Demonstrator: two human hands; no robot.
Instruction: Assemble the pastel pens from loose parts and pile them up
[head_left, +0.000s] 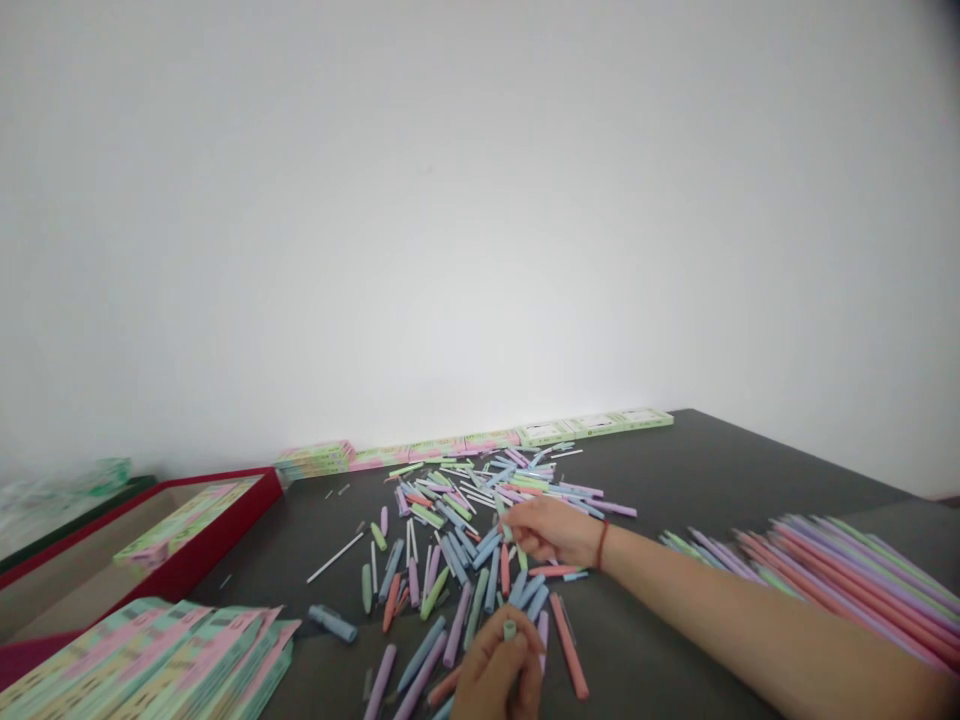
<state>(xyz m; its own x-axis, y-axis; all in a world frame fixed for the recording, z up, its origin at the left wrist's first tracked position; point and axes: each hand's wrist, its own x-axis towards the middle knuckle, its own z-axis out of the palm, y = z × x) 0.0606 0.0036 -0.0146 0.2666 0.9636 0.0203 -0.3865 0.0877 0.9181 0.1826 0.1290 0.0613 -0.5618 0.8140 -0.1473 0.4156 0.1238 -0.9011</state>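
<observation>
Watching remotely, I see the left hand (495,668) pinching a pale green tube (510,630) between fingertips; whether the right hand (546,530) grips anything, I can't tell. Pens (487,551) beside its fingers could roll if brushed.

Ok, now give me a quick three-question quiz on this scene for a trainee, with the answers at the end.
1. Which hand has a red cord at its wrist?
2. True or false: the red box stands to the left of the loose pens in the picture.
3. Fill the blank: the left hand holds a pale ____ tube.

Key:
1. The right hand.
2. True.
3. Green.
</observation>
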